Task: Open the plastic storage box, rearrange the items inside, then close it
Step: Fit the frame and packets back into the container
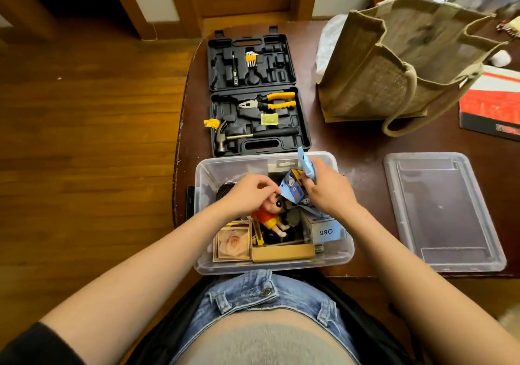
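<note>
The clear plastic storage box [205, 179] stands open at the table's near edge. Its clear lid [441, 210] lies flat to the right. Inside are a cartoon boy figure in a red shirt [271, 218], a rose picture box [233, 242], a tan cardboard box [282, 252] and a white box marked Q88 [323, 231]. My left hand [247, 193] reaches into the box, fingers curled at the figure's head. My right hand [329, 190] grips a blue patterned packet [295, 190] above the box's right side.
An open black tool case [253, 94] with pliers, hammer and hex keys lies just beyond the box. A jute tote bag [394, 63] stands at the back right, with a red and white booklet [492, 103] at the right edge. Wooden floor lies to the left.
</note>
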`<state>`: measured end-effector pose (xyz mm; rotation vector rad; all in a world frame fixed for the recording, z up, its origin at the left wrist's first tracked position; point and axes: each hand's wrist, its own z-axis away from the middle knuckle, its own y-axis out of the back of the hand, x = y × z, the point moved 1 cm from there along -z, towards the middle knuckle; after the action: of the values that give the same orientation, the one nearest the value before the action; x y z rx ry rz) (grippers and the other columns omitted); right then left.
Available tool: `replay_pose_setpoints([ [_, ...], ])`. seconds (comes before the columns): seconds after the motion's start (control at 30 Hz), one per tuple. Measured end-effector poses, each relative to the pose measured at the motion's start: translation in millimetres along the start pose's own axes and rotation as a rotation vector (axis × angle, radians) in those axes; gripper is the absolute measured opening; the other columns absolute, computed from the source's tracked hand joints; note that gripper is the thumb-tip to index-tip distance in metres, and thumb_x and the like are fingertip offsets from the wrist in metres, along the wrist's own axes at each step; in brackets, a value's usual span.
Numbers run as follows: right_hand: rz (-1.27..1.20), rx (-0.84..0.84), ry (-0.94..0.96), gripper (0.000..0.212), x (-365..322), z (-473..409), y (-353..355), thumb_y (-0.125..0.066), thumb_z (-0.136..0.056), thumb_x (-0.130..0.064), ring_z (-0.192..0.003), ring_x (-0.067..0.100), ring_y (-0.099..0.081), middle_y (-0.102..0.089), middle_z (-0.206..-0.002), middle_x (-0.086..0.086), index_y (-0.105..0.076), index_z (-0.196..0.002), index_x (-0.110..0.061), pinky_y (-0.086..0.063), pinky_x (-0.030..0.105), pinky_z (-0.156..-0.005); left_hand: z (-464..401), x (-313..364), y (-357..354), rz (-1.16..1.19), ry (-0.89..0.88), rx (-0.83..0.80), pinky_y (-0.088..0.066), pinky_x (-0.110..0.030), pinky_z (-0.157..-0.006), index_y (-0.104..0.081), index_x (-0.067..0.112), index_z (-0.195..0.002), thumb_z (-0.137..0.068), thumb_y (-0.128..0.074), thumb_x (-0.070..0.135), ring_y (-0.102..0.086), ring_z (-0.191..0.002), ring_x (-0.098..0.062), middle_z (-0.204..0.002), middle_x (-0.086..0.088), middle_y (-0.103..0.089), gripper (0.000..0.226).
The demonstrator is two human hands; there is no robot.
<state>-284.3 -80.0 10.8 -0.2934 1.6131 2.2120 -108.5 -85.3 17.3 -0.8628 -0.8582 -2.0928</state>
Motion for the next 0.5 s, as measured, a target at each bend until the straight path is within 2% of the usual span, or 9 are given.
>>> replay_pose_setpoints([
  [0.07,-0.045,0.006,0.009,0.029,3.3,1.5,2.2,-0.041,-0.096,-0.029,-0.081,0.034,-0.055,-0.064,-0.1,0.012,-0.047,-0.121,-0.017,-0.035,0.033,-0.062,-4.4,12.1,-9.4,0.085,0.076,-0.058,-0.036,-0.012,-0.038,-0.063,0.002,-0.103,-0.098,-0.046,0.012,-0.054,-0.043,-0.005,-0.076,-0.006,-0.065,0.02],
  [0.17,-0.094,0.011,0.03,0.026,5.8,4.9,3.4,-0.041,-0.096,-0.026,-0.08,0.034,-0.055,-0.062,-0.093,0.01,-0.047,-0.119,-0.016,-0.032,0.032,-0.062,-14.6,21.8,-23.4,0.042,0.214,-0.092,-0.033,-0.013,-0.037,-0.059,0.003,-0.107,-0.099,-0.046,0.023,-0.045,-0.034,-0.006,-0.096,-0.015,-0.071,0.025],
  [0.27,-0.121,0.033,0.033,0.026,6.0,9.9,2.1,-0.042,-0.096,-0.025,-0.081,0.034,-0.055,-0.063,-0.097,0.012,-0.047,-0.12,-0.014,-0.031,0.032,-0.062,-26.9,27.4,-30.2,0.055,0.315,-0.052,-0.031,-0.011,-0.034,-0.055,0.001,-0.104,-0.099,-0.045,0.032,-0.037,-0.025,-0.006,-0.084,-0.016,-0.069,0.033],
  [0.33,-0.149,0.042,0.026,0.028,5.3,12.4,1.8,-0.042,-0.096,-0.025,-0.084,0.035,-0.056,-0.064,-0.101,0.013,-0.047,-0.121,-0.014,-0.033,0.033,-0.063,-32.1,29.4,-33.7,0.01,0.343,-0.077,-0.032,-0.011,-0.034,-0.053,0.002,-0.093,-0.098,-0.048,0.034,-0.036,-0.024,-0.006,-0.075,-0.015,-0.065,0.032],
  [0.4,-0.178,0.049,0.024,0.026,4.7,13.2,1.9,-0.041,-0.097,-0.025,-0.077,0.031,-0.053,-0.063,-0.096,0.012,-0.048,-0.119,-0.014,-0.032,0.033,-0.062,-35.5,29.6,-39.6,-0.02,0.342,-0.108,-0.033,-0.012,-0.035,-0.048,0.007,-0.08,-0.095,-0.052,0.035,-0.038,-0.028,-0.008,-0.072,-0.014,-0.065,0.032],
  [0.5,-0.219,0.042,0.005,0.014,4.5,12.3,1.8,-0.04,-0.097,-0.025,-0.071,0.027,-0.046,-0.059,-0.083,0.008,-0.047,-0.105,-0.015,-0.03,0.033,-0.06,-38.5,22.3,-49.6,0.053,0.373,-0.075,-0.036,-0.013,-0.037,-0.051,0.007,-0.08,-0.091,-0.059,0.034,-0.04,-0.032,-0.007,-0.067,-0.009,-0.065,0.03],
])
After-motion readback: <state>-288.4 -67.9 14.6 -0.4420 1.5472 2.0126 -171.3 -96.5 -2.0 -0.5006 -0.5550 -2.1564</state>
